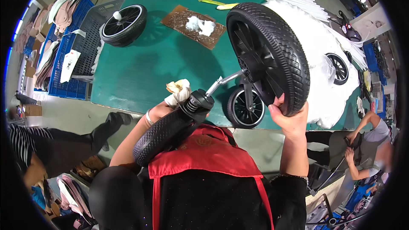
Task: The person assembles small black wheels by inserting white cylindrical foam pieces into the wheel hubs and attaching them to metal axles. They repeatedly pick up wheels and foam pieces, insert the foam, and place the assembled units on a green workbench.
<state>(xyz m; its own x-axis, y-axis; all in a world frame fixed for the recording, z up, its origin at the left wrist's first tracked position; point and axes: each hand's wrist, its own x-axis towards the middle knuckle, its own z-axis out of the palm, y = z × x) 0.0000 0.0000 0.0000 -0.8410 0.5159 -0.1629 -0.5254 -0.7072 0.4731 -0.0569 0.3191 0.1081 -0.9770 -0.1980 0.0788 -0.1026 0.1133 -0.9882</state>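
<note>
My right hand (290, 117) grips the lower rim of a large black wheel (294, 59), thumb on its inner side. A bent metal axle (226, 81) runs from that wheel's hub to a black spring-like hub part of a second treaded wheel (155, 136), tilted against my left forearm. My left hand (161, 110) is closed around a white cloth (178, 93) with a brownish patch, beside that hub part; most of its fingers are hidden. Beneath the large wheel, a small spoked wheel in a fork (246, 107) stands at the green table's (128, 76) near edge.
Another black wheel (123, 25) lies at the table's far left. A brown board (170, 19) carries a white substance. White plastic wrapping (332, 98) covers the right side, with a wheel (336, 69) on it. Blue crates (64, 72) stand left. People are at both sides.
</note>
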